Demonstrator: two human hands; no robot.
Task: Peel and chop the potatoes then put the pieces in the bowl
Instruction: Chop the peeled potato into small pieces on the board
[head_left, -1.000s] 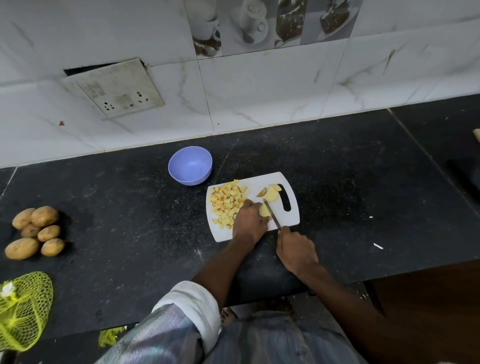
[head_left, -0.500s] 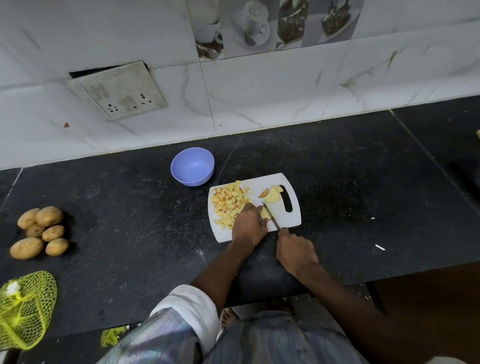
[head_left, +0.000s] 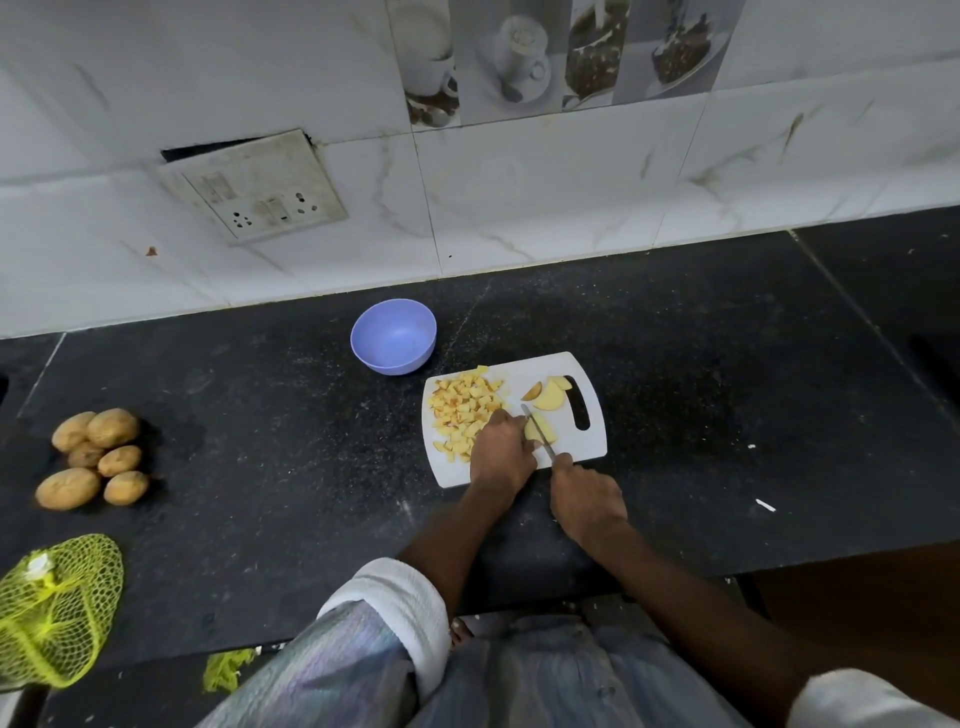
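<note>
Chopping: the left hand (head_left: 501, 453) pins a potato piece (head_left: 540, 430) on the board (head_left: 587, 447) while the right hand (head_left: 587, 501) grips the knife (head_left: 537, 436); next, I judge, further cuts, then 1 transfer to the bowl (head_left: 393, 336).

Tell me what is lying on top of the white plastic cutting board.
On the white plastic cutting board: a pile of small yellow potato cubes, larger potato slices, and a potato piece under the steel knife. The left hand covers some of it.
</note>
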